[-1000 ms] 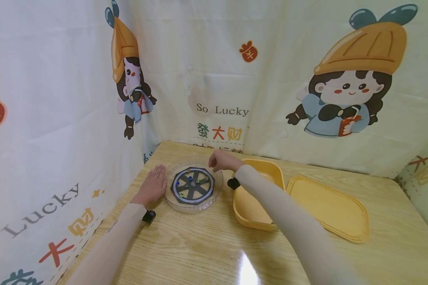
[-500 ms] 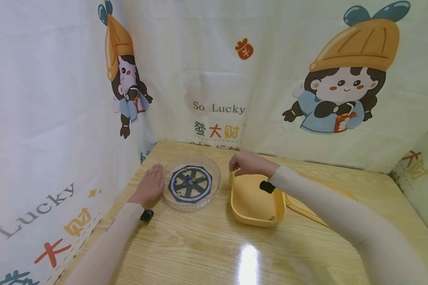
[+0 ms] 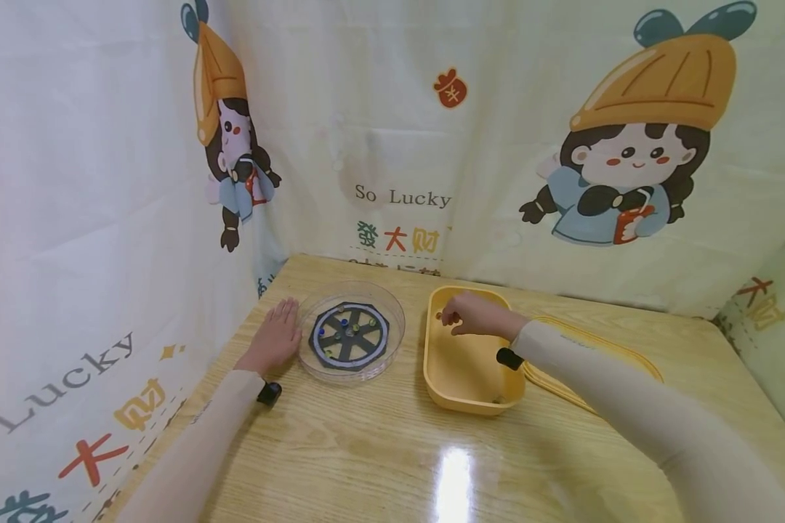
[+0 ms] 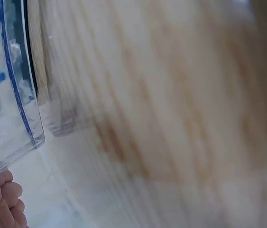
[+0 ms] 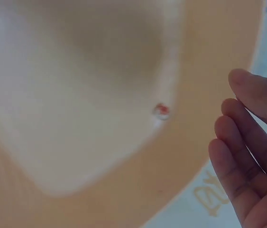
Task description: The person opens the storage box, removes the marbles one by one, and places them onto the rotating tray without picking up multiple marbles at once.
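My left hand (image 3: 275, 338) lies flat with straight fingers against the left side of a clear round dish (image 3: 399, 341). Inside that dish is a dark wheel-shaped piece (image 3: 351, 354) with several small marbles on it, among them a blue marble (image 3: 344, 323). Over the yellow bin (image 3: 461, 404) hovers my right hand (image 3: 476, 314), fingers loosely bent and nothing between them. Below its fingertips, in a corner of the bin, sits a clear marble with red inside (image 5: 161, 111). Another small marble (image 3: 498, 399) lies at the bin's near right corner.
A yellow lid (image 3: 618, 347) lies on the wooden table (image 3: 340, 450) to the right of the bin, partly covered by my right sleeve. Printed curtains (image 3: 497, 167) hang behind the table and along its left side.
My right hand has moved from the dish's right rim rightward to over the bin, then a little lower into it. My left hand stays beside the dish.
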A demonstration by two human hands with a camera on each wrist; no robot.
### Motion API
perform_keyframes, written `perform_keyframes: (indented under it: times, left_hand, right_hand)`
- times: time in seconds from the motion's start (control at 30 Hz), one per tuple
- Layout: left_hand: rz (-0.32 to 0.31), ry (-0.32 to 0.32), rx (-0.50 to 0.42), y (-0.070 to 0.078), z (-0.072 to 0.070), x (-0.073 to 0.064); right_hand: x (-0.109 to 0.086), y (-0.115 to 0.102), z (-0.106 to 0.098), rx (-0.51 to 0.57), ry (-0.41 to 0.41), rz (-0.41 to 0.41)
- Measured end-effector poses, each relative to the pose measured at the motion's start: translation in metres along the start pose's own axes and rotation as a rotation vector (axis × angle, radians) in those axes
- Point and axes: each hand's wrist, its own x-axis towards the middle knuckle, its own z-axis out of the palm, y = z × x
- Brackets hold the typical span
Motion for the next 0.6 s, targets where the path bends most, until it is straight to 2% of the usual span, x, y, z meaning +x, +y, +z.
perform_keyframes:
  times: [0.17, 0.43, 0.6]
  left_hand:
    - [-0.005, -0.006, -0.005, 0.0, 0.0, 0.001]
    - [-0.014, -0.019, -0.015, 0.001, -0.002, 0.0]
    - [-0.008, -0.011, -0.017, 0.002, -0.002, 0.0]
  right_hand:
    - [0.007, 0.015, 0.011, 0.048, 0.031, 0.041]
    - [0.026, 0.038, 0.026, 0.027, 0.093, 0.115]
    - [0.036, 0.049, 0.036, 0.025, 0.112, 0.133]
